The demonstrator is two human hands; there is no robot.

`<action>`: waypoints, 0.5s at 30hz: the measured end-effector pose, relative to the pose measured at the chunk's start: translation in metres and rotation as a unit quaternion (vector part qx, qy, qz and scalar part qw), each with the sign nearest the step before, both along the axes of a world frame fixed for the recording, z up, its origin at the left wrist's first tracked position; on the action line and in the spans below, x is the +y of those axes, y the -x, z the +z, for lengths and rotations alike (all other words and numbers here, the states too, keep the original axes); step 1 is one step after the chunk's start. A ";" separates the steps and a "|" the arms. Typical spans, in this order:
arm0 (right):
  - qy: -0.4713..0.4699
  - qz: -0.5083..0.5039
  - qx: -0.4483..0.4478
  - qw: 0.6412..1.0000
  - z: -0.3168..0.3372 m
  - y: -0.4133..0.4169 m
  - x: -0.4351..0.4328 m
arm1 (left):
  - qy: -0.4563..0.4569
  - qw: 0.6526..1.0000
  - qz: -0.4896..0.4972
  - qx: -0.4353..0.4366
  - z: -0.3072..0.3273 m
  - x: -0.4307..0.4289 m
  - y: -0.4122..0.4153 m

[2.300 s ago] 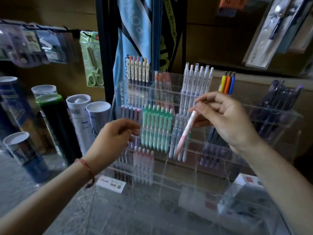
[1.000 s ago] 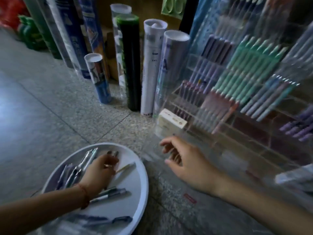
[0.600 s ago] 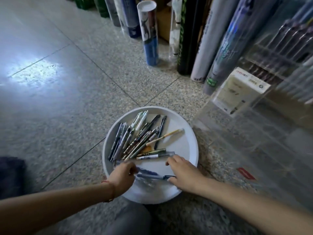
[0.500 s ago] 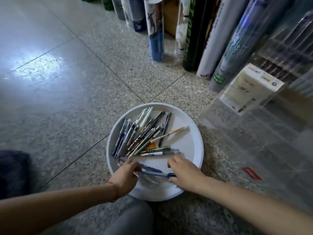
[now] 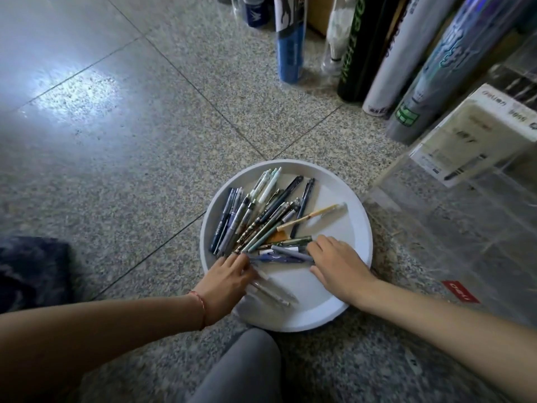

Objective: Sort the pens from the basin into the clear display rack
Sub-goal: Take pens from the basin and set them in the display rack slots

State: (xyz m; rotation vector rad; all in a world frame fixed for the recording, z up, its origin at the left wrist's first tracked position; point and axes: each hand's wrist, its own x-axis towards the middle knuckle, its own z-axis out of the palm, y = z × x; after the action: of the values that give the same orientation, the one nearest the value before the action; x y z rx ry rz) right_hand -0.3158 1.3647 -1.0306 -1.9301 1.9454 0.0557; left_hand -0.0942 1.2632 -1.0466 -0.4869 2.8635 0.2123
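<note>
Speckled floor [image 5: 139, 158] bears white basin [image 5: 345, 237], clear rack [image 5: 441, 228], upright tubes [image 5: 353, 53].

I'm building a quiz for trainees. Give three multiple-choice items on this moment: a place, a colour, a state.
1. The basin stands: A on a table; B on the floor beside the clear rack; C on a shelf.
2. The wrist band is: A blue; B green; C red.
3. The pens in the basin: A lie in a loose heap; B stand upright; C are boxed.
B: speckled floor tiles surround it. C: a red cord shows. A: they lie flat, crossing one another.
</note>
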 end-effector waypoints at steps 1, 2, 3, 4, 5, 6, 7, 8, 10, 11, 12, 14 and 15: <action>0.016 -0.002 -0.018 1.000 0.001 -0.005 0.001 | -0.003 1.000 -0.019 -0.011 -0.001 -0.001 0.004; 0.017 0.004 -0.041 0.999 0.002 -0.010 0.002 | -0.003 0.999 -0.037 -0.034 0.000 -0.002 0.007; 0.005 0.009 -0.067 0.998 0.003 -0.015 0.003 | 0.000 0.997 -0.052 -0.048 0.001 -0.003 0.010; -0.024 0.010 -0.090 0.996 0.003 -0.020 0.004 | 0.007 0.996 -0.063 -0.057 0.004 -0.004 0.013; -0.056 0.006 -0.107 0.993 0.003 -0.023 0.005 | 0.010 0.996 -0.072 -0.046 0.004 -0.004 0.013; -0.083 0.000 -0.119 0.989 0.003 -0.025 0.004 | 0.009 0.996 -0.074 -0.048 0.005 -0.005 0.013; -0.097 0.005 -0.121 0.988 0.002 -0.027 0.004 | 0.009 0.996 -0.077 -0.041 0.005 -0.005 0.012; -0.106 0.014 -0.113 0.988 0.002 -0.030 0.004 | 0.009 0.997 -0.077 -0.029 0.004 -0.005 0.011; -0.110 0.039 -0.073 0.990 0.000 -0.035 0.004 | 0.016 0.996 -0.082 0.026 0.000 -0.004 0.007; -0.106 0.043 -0.054 0.992 0.000 -0.039 0.004 | 0.022 0.995 -0.086 0.042 -0.003 -0.002 0.005; -0.107 0.035 -0.038 0.993 0.000 -0.042 0.004 | 0.024 0.995 -0.084 0.051 -0.005 0.001 0.004; -0.119 0.019 -0.017 0.993 -0.001 -0.050 0.001 | -0.015 0.999 0.008 0.035 -0.001 0.014 0.002; -0.128 0.020 -0.004 0.992 -0.002 -0.052 -0.002 | -0.060 0.991 0.115 0.021 0.001 0.023 0.000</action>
State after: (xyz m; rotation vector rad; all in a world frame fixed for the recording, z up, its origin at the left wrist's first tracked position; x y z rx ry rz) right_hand -0.2635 1.3632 -1.0323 -1.7964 1.7960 0.2949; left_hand -0.0940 1.2858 -1.0454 -0.7970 2.8098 0.4367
